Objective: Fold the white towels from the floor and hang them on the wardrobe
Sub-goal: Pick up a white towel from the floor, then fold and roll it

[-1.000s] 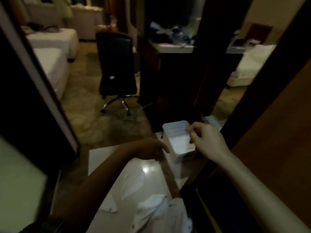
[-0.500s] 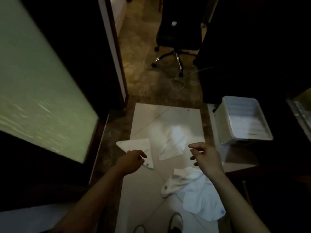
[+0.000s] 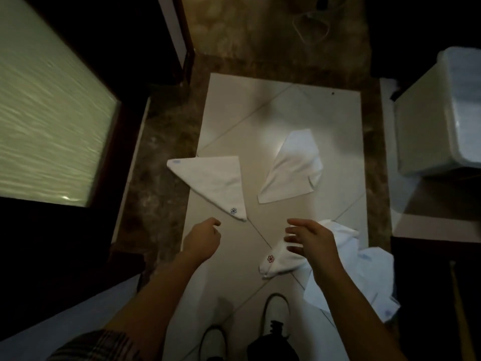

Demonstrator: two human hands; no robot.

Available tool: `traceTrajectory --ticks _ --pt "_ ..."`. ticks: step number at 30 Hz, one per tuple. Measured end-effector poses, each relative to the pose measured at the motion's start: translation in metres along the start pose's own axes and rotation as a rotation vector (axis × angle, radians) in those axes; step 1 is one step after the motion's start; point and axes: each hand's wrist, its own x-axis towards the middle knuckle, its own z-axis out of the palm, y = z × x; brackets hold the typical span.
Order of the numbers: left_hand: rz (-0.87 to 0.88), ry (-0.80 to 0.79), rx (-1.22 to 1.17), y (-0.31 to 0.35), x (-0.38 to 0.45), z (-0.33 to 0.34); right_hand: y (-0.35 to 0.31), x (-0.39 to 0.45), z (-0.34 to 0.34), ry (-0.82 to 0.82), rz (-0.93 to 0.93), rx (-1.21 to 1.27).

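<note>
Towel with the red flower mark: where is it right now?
Head view, lower centre-right: the towel with the red flower mark lies crumpled on the white floor tile, directly under the right hand, beside the rumpled white pile and just ahead of the shoes.

A dim hotel-style room entry is showing here: white floor tiles (image 3: 281,105) bordered by brown marble (image 3: 156,183), embroidered white towels (image 3: 213,181), a frosted glass panel (image 3: 46,121)

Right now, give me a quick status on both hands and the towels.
Left hand loosely curled, empty. Right hand open, above crumpled towel. Triangle towel and folded towel flat on floor. Nothing blocking.
</note>
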Motion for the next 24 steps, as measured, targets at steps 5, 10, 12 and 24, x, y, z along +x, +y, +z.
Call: traceTrajectory --ticks 5,10,12,24 --pt "-0.058 -0.050 -0.047 -0.020 0.079 0.077 0.067 0.080 -0.001 0.030 0.106 0.047" --pt "-0.211 -0.080 -0.257 -0.030 0.154 0.150 0.122 0.151 -0.001 0.014 0.182 0.072" --pt "-0.286 -0.029 -0.309 -0.031 0.183 0.173 0.138 0.174 -0.001 0.011 0.201 0.084" --pt "-0.223 0.214 -0.065 -0.017 0.266 0.228 0.191 0.241 0.012 -0.050 0.235 -0.001"
